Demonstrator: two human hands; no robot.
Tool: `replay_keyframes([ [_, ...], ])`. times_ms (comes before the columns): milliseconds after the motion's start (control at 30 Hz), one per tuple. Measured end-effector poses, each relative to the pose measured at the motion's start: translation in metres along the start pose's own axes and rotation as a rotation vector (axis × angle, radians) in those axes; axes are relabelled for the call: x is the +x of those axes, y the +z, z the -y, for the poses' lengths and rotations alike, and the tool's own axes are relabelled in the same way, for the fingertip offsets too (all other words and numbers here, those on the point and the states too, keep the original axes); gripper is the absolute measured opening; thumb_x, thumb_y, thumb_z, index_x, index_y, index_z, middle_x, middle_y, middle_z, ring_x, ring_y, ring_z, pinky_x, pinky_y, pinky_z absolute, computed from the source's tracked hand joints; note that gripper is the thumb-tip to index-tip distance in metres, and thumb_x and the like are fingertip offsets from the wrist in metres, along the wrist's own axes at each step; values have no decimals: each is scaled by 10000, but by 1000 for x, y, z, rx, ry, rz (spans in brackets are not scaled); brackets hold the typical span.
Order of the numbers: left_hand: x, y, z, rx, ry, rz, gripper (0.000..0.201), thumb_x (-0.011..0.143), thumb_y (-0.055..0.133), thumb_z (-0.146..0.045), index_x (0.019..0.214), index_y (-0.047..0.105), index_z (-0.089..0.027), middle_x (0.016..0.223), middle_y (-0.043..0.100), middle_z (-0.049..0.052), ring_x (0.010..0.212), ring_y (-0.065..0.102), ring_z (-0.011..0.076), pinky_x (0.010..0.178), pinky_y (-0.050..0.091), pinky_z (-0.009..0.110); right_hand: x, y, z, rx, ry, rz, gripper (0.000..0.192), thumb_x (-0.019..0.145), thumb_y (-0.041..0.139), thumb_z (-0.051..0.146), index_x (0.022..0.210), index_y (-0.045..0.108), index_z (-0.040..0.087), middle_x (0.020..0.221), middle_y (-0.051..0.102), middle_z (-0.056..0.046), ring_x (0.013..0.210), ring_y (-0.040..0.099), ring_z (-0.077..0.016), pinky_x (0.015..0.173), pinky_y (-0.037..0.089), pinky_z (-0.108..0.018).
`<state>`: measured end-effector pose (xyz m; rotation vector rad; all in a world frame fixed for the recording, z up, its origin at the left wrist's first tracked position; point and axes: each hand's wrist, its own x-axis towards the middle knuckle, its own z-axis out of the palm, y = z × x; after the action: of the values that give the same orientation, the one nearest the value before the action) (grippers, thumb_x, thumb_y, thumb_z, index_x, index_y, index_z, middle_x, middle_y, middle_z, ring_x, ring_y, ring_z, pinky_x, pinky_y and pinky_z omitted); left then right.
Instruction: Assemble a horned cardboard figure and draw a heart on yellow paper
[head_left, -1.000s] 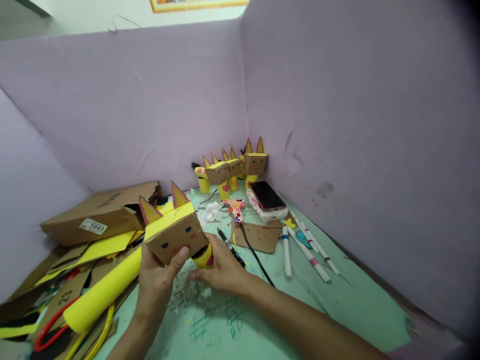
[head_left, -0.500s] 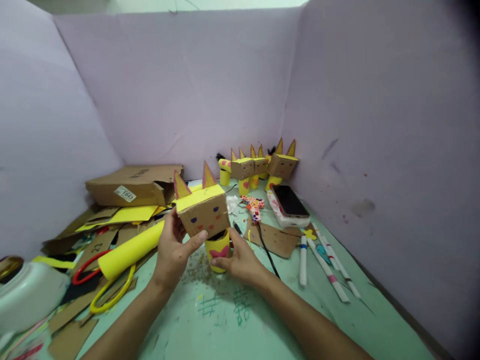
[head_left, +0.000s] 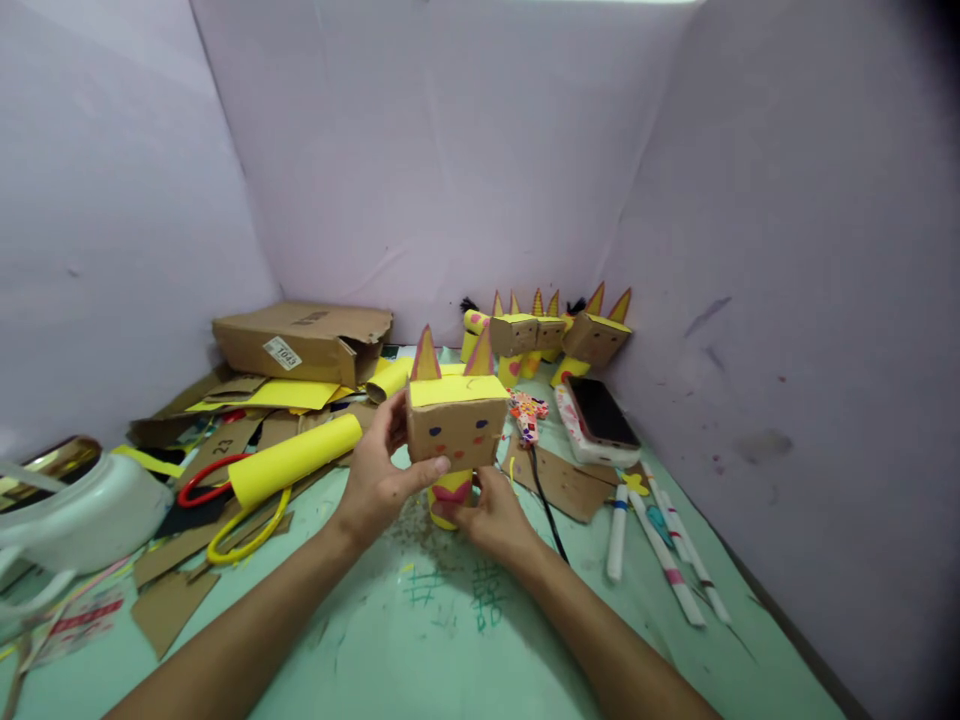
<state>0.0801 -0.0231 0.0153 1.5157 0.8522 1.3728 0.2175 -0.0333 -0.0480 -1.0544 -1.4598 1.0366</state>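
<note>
A small cardboard box head (head_left: 457, 430) with a yellow top, two pointed ears and a drawn face is gripped at its left side by my left hand (head_left: 386, 475), thumb across the lower front. Directly below it stands a yellow paper tube (head_left: 442, 513) with a pink heart, upright on the table. My right hand (head_left: 496, 510) holds this tube from the right, fingers closed round it. The head covers the tube's upper rim, so I cannot tell whether the two are joined.
Similar finished figures (head_left: 517, 335) stand at the back right. A hot glue gun (head_left: 527, 412), a phone (head_left: 602, 410) and several markers (head_left: 616, 535) lie to the right. On the left are a cardboard box (head_left: 300, 335), yellow-and-red-handled scissors (head_left: 214, 545), a yellow roll (head_left: 296, 460) and a white pot (head_left: 97, 510).
The box head has come down over the tube and levelled out from its tilt, hiding the tube's open top. Both hands keep their holds, and the view has shifted left.
</note>
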Motion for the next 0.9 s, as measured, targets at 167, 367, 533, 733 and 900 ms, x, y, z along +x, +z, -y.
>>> replay_keyframes([
  [167, 0, 0, 2, 50, 44, 45, 690, 587, 733, -245, 1204, 442, -142, 1183, 565, 131, 1054, 547, 283, 873, 441, 363, 0, 2, 4, -29, 11, 19, 339, 615, 626, 108, 944, 579, 177, 898, 661, -40, 838, 611, -228, 725, 491, -339],
  [367, 3, -5, 0, 115, 44, 77, 733, 556, 753, -230, 1225, 464, -149, 1131, 609, 112, 1031, 562, 297, 871, 440, 381, -1, -25, 8, -74, 36, 149, 467, 548, 675, 87, 993, 589, 197, 1010, 648, -50, 935, 585, -251, 824, 456, -400],
  [533, 4, -9, -1, 117, 29, 67, 760, 527, 764, -238, 1228, 485, -147, 1126, 624, 112, 1020, 570, 304, 857, 448, 393, 2, -60, 20, -24, 104, 101, 556, 593, 580, 94, 1126, 502, 231, 1129, 583, -77, 1004, 560, -233, 844, 434, -425],
  [733, 3, -11, 2, 155, 62, 83, 752, 563, 754, -242, 1248, 464, -132, 1129, 622, 124, 1013, 575, 291, 852, 452, 376, 3, -40, 16, 150, 20, 171, 659, 587, 691, 138, 1178, 420, 246, 1245, 517, -78, 1134, 498, -229, 940, 384, -410],
  [900, 4, -13, 4, 177, 67, 91, 810, 572, 753, -266, 1290, 406, -127, 1173, 595, 143, 1055, 553, 303, 877, 438, 396, -3, -9, 5, 49, 22, 157, 418, 634, 651, 141, 1030, 529, 195, 1037, 636, -63, 961, 586, -230, 847, 449, -376],
])
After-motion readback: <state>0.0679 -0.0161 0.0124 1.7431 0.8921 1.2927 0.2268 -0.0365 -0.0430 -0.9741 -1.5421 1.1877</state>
